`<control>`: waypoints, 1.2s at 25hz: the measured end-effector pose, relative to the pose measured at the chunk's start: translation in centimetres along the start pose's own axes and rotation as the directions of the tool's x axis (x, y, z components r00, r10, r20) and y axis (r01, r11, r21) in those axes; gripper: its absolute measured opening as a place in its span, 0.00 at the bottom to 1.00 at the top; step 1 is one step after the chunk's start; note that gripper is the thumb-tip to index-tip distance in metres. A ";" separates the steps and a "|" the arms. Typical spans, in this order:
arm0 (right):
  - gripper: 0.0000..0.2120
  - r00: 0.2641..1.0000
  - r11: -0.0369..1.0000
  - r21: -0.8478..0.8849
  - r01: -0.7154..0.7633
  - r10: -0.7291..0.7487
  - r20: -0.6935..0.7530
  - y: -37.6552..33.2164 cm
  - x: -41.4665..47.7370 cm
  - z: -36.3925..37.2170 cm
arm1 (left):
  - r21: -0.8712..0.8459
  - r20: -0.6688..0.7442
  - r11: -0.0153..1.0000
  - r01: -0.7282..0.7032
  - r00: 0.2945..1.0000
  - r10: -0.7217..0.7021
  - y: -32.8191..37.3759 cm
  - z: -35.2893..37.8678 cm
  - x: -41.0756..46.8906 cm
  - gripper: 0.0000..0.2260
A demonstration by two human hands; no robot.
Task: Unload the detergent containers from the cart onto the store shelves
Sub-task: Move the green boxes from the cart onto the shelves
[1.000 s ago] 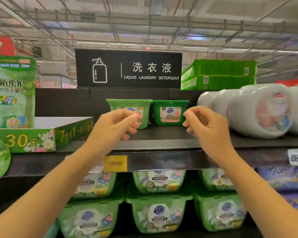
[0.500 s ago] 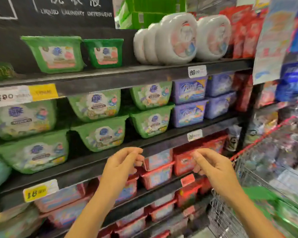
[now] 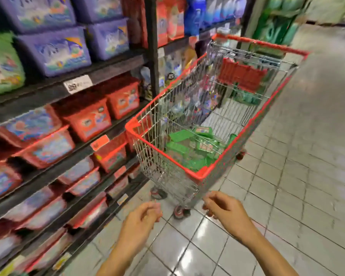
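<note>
Two empty hands, left (image 3: 141, 216) and right (image 3: 225, 212), loosely curled over tiled floor (image 3: 287, 196), cart (image 3: 199, 176) beside stocked shelves (image 3: 68, 162).

The cart (image 3: 205, 174) is of silver wire with a red rim, and a red panel (image 3: 241, 75) hangs at its far end. The detergent containers (image 3: 189, 150) lying in it are bright green with pale labels. On the dark shelves (image 3: 100, 70), the upper tubs (image 3: 56, 50) are purple with a blue and white print, and the lower tubs (image 3: 88, 120) are red with blue and pink labels. One price tag (image 3: 78, 84) is white, another (image 3: 99, 142) orange. The floor (image 3: 307, 176) has pale grey tiles with dark joints.
</note>
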State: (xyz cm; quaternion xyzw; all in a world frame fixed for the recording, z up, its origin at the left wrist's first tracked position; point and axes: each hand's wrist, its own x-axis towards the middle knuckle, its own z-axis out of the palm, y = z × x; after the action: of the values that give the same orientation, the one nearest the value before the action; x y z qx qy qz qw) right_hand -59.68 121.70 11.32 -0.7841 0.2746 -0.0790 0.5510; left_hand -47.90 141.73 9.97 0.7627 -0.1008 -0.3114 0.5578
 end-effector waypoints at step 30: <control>0.05 0.991 0.992 -0.105 0.068 -0.055 0.120 -0.1 47.7 -31.1 | -0.003 -0.147 1.000 -0.017 0.989 0.016 24.6 25.4 41.2 0.07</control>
State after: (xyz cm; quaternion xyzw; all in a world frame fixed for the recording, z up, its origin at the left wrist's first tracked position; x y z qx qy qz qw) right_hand -33.00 71.47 14.74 -0.8244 0.2214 -0.0348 0.5198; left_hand -25.66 92.26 12.88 0.7817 -0.0650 -0.2499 0.5677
